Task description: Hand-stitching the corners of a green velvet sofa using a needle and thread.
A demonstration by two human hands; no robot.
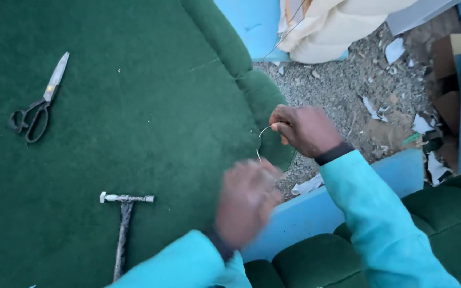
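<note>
Far left on the green cushion [134, 106] I see black-handled scissors [36, 104], and a hammer [124, 224] toward its near edge. My left hand [246, 200] hovers blurred above the cushion's right edge; I cannot tell how open it is. Just beyond, my right hand [305, 130] pinches a curved needle [265, 130] at the padded rim, fingers closed. Gravel [348, 90] lies past the edge.
</note>
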